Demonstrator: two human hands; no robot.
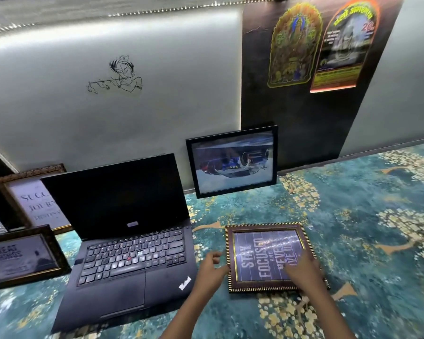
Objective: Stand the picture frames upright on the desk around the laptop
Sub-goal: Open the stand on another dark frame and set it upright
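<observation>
Two hands reach for the gold-beaded frame (267,256) lying flat on the desk (353,216), right of the laptop (130,231). Its words run sideways. The left hand (212,266) touches its left edge, fingers loose. The right hand (302,267) lies spread on the shiny glass. A black frame (233,160) leans on the wall.

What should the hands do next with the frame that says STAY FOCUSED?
Probably grip its edges and tip it up. The gold-trimmed frame lies flat on the desk, right of the laptop. The left hand is at its left edge, and the right hand rests on its glass. The black frame already stands against the wall.
</observation>
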